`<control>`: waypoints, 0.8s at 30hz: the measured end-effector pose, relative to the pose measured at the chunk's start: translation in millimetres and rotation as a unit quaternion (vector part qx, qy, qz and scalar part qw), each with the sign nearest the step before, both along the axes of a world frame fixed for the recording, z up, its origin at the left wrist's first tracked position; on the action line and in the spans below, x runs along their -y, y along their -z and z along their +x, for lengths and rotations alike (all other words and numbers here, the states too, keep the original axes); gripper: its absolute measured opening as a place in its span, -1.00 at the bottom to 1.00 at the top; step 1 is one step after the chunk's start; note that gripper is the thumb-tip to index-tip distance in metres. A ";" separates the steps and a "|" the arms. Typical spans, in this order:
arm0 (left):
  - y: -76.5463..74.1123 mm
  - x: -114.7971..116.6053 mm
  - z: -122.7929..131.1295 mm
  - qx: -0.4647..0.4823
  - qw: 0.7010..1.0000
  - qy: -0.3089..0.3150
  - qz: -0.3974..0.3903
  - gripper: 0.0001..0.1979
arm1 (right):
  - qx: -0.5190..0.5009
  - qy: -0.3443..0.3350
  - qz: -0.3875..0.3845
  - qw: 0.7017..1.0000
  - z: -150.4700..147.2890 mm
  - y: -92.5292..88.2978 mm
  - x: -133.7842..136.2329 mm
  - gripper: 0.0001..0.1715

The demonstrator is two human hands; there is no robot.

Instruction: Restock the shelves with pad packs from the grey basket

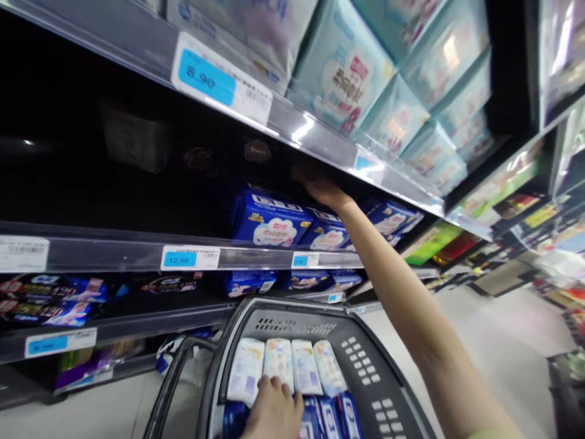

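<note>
My left hand (274, 405) is over a grey shopping basket (379, 347), fingers stretched out and touching the packs inside. White sanitary pad packs (278, 363) stand in a row there, with dark blue packs (329, 417) nearer me. My right arm stretches up into a shelf bay, and my right hand (322, 184) is above blue sanitary pad packs (276, 221) standing on that shelf. Its fingers lie in deep shadow, so whether they hold anything is hidden.
Above hangs a shelf edge (283, 125) close over my right wrist, with light blue packs (347, 73) on it. Lower shelves carry more packs (46, 299) and price tags (189, 258). The basket's black handle (169, 378) hangs at its left. Floor (493, 341) shows at right.
</note>
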State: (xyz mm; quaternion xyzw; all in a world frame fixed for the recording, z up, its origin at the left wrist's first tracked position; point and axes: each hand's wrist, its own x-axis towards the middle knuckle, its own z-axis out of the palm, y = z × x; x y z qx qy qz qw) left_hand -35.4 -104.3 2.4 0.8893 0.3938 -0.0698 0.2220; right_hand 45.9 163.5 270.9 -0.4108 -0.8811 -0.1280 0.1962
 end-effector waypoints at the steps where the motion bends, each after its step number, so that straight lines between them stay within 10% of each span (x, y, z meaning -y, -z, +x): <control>1: -3.9 -1.9 1.2 -0.029 0.999 -0.003 -0.013 -0.42 | -0.017 0.004 -0.004 1.000 5.6 9.9 20.1 -0.39; 7: -19.5 -3.9 -7.4 -0.110 0.994 0.009 0.008 -0.55 | -0.006 -0.102 0.057 0.993 57.0 99.5 148.8 -0.48; 15: -1.3 -14.9 -19.4 -0.167 0.985 0.045 0.020 -0.62 | 0.132 -0.026 -0.241 0.961 153.0 253.0 178.4 -0.52; 20: 7.8 -29.7 -28.3 -0.173 0.984 0.045 -0.015 -0.53 | 0.055 -0.019 -0.473 0.879 180.7 291.7 218.0 -0.26; 24: 16.2 -40.4 -29.6 -0.177 0.983 0.033 -0.046 -0.50 | 0.021 -0.080 -0.519 0.851 162.7 306.2 254.7 -0.03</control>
